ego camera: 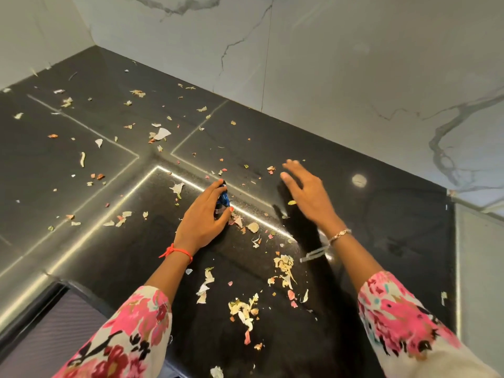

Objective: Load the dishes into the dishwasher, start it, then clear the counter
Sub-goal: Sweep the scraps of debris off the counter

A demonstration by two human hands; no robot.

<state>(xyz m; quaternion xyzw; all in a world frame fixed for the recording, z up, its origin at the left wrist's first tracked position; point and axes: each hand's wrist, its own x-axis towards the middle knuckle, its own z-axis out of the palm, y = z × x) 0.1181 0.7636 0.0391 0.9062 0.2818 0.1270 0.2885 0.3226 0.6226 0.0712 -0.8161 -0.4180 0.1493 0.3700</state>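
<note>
A glossy black counter (381, 214) is strewn with several vegetable peels and scraps, thickest in a pale heap (285, 267) near the front and another heap (244, 309) below it. My left hand (203, 214) rests on the counter at the middle and grips a small crumpled blue and silver wrapper (223, 199) between its fingers and thumb. My right hand (305, 189) hovers just above the counter to the right, fingers straight and spread, holding nothing. Small scraps (271, 169) lie by its fingertips.
White marble wall panels (354, 77) close the counter at the back and the left, forming a corner at the far left. The counter's front edge drops to a dark ribbed surface (54, 323) at lower left. More peels (161, 133) are scattered across the left half.
</note>
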